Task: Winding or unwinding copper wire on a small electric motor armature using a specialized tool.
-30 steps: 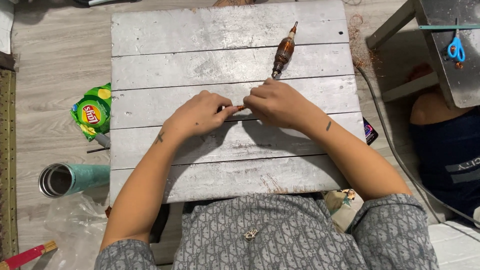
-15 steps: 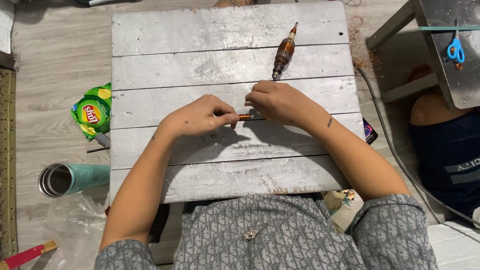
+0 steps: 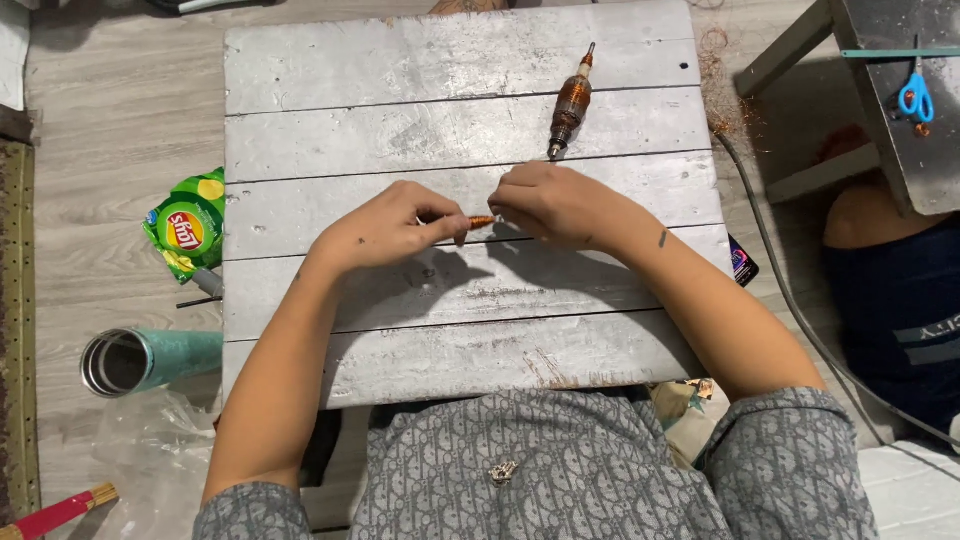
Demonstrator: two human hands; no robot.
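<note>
Head camera looks straight down: nearest, at 6 o'clock, is the person's grey patterned shirt (image 3: 530,470), with both bare forearms running up onto a grey plank table (image 3: 330,60). At the table's middle the left hand (image 3: 390,228) is curled, its fingertips pinching one end of a small copper-coloured piece (image 3: 481,221); the right hand (image 3: 560,203), also curled, pinches the other end, so the piece sits between the two hands just above the planks. Whether it touches the wood cannot be told. Farther up, toward 12 o'clock, a copper-wound motor armature (image 3: 570,103) lies on the table, well apart from the hands. Off the table at 9 o'clock lie a green snack bag (image 3: 187,226) and, lower, a teal tumbler (image 3: 140,360) on its side. At 2 o'clock, blue-handled scissors (image 3: 915,97) rest on a grey bench (image 3: 880,130).
</note>
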